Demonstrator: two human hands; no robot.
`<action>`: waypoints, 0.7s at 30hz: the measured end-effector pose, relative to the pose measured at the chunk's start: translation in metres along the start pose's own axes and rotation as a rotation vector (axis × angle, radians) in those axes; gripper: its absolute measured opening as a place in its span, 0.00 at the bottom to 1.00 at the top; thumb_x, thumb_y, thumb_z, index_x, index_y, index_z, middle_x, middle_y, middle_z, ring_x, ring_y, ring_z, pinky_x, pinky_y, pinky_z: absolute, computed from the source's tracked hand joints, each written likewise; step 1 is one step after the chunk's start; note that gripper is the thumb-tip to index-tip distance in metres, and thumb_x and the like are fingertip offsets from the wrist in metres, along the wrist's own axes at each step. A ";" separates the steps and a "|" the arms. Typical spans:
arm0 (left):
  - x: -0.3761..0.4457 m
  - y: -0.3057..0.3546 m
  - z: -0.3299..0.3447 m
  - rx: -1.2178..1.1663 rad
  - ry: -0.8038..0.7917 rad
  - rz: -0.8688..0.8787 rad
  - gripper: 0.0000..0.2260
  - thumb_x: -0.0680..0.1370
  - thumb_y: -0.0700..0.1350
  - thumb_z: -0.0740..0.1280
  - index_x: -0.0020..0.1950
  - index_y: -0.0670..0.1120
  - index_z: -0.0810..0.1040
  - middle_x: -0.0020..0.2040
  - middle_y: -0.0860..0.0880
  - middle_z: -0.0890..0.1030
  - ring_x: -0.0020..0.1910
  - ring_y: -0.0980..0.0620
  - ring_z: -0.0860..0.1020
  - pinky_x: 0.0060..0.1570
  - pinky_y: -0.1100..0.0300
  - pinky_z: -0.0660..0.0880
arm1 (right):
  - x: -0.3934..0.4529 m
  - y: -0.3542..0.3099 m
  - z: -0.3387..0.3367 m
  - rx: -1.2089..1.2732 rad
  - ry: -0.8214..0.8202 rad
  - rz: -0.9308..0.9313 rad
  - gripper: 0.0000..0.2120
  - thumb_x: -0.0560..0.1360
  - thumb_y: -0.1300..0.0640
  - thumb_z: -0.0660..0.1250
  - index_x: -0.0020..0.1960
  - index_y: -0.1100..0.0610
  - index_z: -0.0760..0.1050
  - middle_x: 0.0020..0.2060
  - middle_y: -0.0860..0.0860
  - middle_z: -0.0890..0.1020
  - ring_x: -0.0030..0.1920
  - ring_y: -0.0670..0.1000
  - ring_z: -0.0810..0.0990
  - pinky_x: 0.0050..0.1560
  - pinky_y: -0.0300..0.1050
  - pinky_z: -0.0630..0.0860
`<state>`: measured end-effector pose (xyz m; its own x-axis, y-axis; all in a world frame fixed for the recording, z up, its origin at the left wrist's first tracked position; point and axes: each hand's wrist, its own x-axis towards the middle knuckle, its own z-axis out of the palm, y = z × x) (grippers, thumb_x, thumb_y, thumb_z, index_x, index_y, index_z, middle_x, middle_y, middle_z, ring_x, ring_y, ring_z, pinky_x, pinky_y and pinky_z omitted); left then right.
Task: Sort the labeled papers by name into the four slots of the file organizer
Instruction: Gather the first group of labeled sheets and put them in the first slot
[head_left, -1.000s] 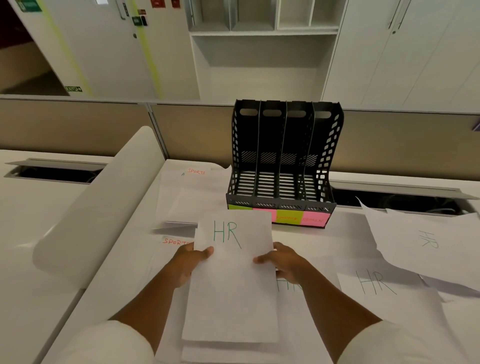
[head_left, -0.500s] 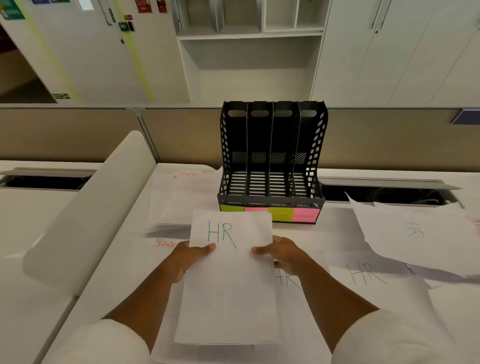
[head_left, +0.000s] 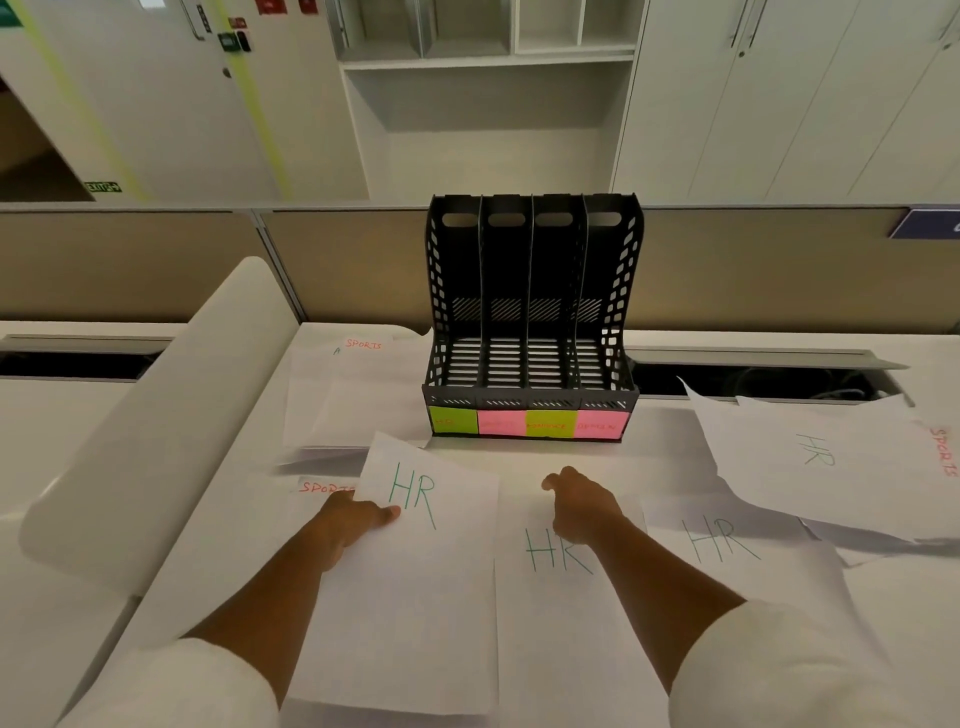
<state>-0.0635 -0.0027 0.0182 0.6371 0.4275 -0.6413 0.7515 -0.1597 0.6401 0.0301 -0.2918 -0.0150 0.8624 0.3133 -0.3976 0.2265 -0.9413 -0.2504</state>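
Mostly white desk (head_left: 519, 460) w/ strewn papers; left hand (head_left: 353, 519) pinches HR sheet (head_left: 415, 571), right hand (head_left: 582, 506) loose.

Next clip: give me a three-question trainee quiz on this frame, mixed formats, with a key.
1. True or false: the file organizer already has papers in its slots.
2. Which hand holds the HR sheet? A) left hand B) right hand C) both
3. Fill in: the sheet to the left of the organizer reads ____ in red.

Key: 1 false, all four slots look empty; 2 A, the right hand is off it, over another HR sheet; 3 SPORTS.
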 end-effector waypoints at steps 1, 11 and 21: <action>0.000 0.000 0.000 0.003 0.010 0.003 0.16 0.72 0.45 0.75 0.53 0.42 0.74 0.54 0.45 0.79 0.51 0.44 0.76 0.52 0.50 0.73 | 0.001 0.000 0.002 -0.027 -0.002 -0.005 0.32 0.71 0.67 0.68 0.72 0.51 0.66 0.65 0.52 0.71 0.60 0.55 0.76 0.58 0.46 0.77; 0.005 -0.004 0.003 -0.004 0.058 0.009 0.19 0.75 0.44 0.73 0.63 0.39 0.77 0.59 0.40 0.80 0.56 0.39 0.79 0.59 0.46 0.75 | 0.007 0.003 0.012 -0.196 -0.017 -0.014 0.27 0.73 0.63 0.68 0.70 0.54 0.67 0.62 0.54 0.72 0.58 0.56 0.78 0.58 0.47 0.77; 0.006 -0.004 0.002 -0.035 0.131 0.016 0.18 0.75 0.45 0.73 0.62 0.39 0.77 0.58 0.41 0.81 0.54 0.39 0.80 0.57 0.45 0.77 | 0.014 0.018 -0.012 -0.061 -0.003 0.115 0.15 0.75 0.65 0.63 0.62 0.61 0.74 0.59 0.57 0.77 0.58 0.56 0.77 0.54 0.43 0.75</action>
<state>-0.0620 -0.0015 0.0112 0.6197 0.5384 -0.5711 0.7333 -0.1377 0.6658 0.0517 -0.3054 -0.0147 0.8829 0.2028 -0.4236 0.1529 -0.9769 -0.1492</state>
